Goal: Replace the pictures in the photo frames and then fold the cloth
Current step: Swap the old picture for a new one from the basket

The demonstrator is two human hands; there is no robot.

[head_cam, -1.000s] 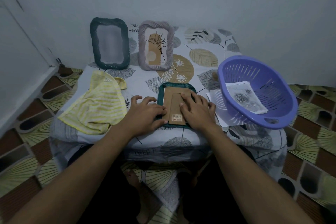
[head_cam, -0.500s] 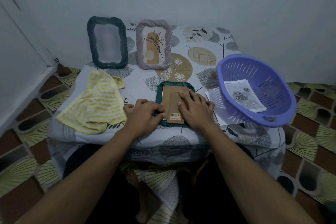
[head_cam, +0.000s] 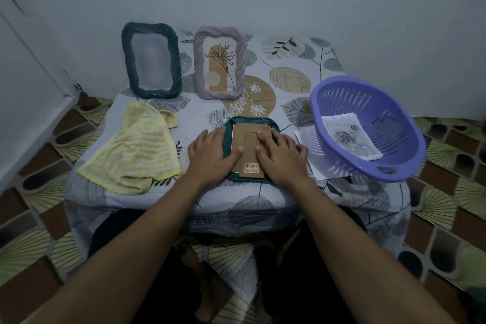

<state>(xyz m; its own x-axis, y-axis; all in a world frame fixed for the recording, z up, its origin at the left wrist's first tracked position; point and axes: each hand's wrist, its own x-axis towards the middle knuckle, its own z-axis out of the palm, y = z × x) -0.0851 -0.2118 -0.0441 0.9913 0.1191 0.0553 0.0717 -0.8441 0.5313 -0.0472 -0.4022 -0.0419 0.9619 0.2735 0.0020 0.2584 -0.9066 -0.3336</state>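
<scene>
My left hand (head_cam: 210, 156) and right hand (head_cam: 282, 159), fingers flat, are pressing the face-down frame (head_cam: 249, 121), its length pointing away from me.

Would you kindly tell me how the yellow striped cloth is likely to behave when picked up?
The yellow cloth will probably be floppy: it lies rumpled, with folds and a turned-over corner. It would likely sag from wherever it is gripped, as its near edge slumps in soft bunches. It looks thin, so probably light.
</scene>
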